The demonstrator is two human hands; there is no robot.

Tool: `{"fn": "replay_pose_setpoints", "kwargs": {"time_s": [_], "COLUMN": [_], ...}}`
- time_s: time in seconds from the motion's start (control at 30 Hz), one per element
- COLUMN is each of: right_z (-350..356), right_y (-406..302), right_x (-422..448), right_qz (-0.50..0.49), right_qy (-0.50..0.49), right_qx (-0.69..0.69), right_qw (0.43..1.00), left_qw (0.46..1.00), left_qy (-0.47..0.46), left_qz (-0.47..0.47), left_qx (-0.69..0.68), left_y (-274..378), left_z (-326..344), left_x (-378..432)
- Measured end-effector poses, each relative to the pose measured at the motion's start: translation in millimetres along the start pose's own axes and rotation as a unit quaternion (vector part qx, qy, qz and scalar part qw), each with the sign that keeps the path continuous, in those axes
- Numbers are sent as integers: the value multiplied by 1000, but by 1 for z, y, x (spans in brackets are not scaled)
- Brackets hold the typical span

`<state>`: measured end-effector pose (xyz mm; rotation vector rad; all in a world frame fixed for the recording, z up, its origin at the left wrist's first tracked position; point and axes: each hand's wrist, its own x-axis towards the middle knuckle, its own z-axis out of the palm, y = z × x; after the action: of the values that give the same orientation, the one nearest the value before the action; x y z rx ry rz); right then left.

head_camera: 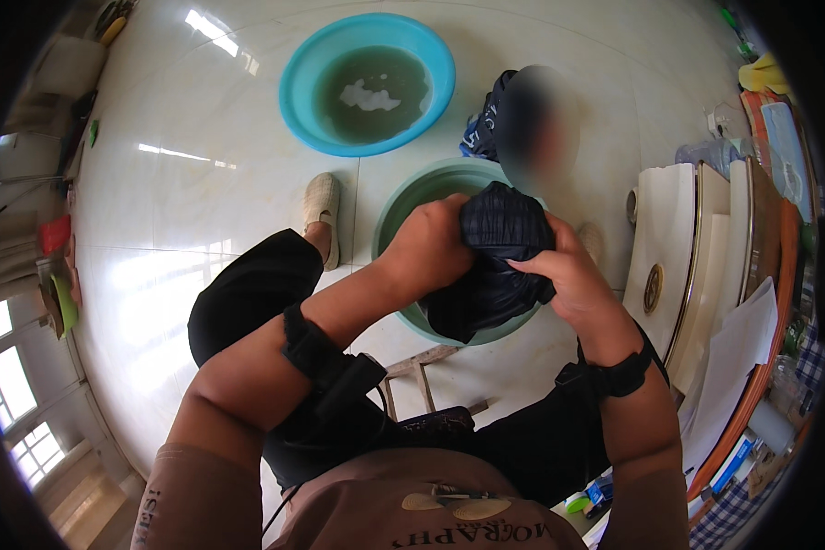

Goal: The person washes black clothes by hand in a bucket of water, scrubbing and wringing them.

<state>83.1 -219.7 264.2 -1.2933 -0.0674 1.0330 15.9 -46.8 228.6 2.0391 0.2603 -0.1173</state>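
A bunched dark fabric garment point(502, 254) is held up over a pale green plastic basin point(402, 206). My left hand point(433, 240) is closed in a fist on the cloth's left side. On the right side, my right hand point(564, 268) grips the same cloth, the thumb lying across its front. The garment's lower part hangs inside the basin's outline and hides much of its inside; whether it touches the basin's bottom cannot be seen.
Beyond stands a blue plastic basin point(292, 103) of murky water with some foam. Dark clothing point(481, 130) lies on the tiled floor beside a blurred patch. A cream cabinet point(650, 240) stands at the right. Part of a wooden stool point(423, 388) shows between my legs.
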Motion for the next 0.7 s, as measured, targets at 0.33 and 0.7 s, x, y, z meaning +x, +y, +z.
{"fn": "replay_pose_setpoints", "kwargs": {"time_s": [0.33, 0.7], "right_z": [-10, -16], "right_y": [13, 15], "right_x": [12, 17], "right_qz": [-67, -80], "right_qy": [102, 61], "right_qx": [-505, -249], "right_qw": [854, 963], "left_qw": [961, 998], "left_qy": [-41, -38], "left_qz": [-44, -41], "left_qx": [-268, 36], "left_y": [1, 4], "left_z": [0, 3], "left_x": [3, -4]}}
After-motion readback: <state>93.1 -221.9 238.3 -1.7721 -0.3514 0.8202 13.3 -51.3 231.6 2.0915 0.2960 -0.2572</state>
